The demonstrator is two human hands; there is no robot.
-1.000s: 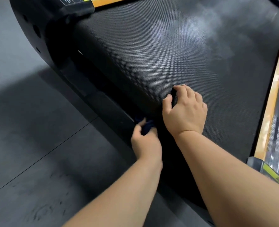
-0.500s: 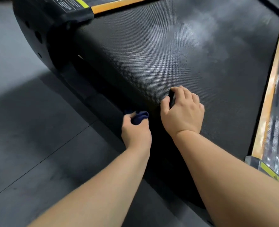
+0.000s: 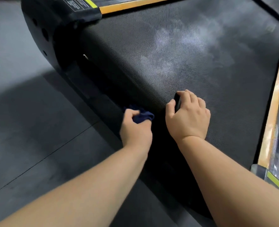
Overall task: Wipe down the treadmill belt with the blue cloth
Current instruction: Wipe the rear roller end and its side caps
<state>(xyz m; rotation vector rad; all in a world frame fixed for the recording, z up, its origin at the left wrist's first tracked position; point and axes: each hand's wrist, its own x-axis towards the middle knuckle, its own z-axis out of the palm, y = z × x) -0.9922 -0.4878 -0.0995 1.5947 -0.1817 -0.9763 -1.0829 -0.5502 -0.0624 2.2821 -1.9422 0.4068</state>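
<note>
The left hand (image 3: 135,130) grips the blue cloth (image 3: 143,117), bunched into a wad between thumb and curled fingers, low against the rounded end of the treadmill belt (image 3: 184,66), where the belt curves down toward the floor (image 3: 29,128). The right hand (image 3: 189,118) rests just beside it on the flat top of the belt, fingers curled. A dark shape sits between its thumb and forefinger, and I cannot tell whether it pinches anything. The belt's long axis runs away from the person, up and to the right between the 2 orange rails (image 3: 273,112). The unwiped pale haze (image 3: 192,40) therefore lies ahead and right of the cloth (past the right hand). The next stroke likely needs the cloth lifted over the curve and pushed forward along that axis.
</note>
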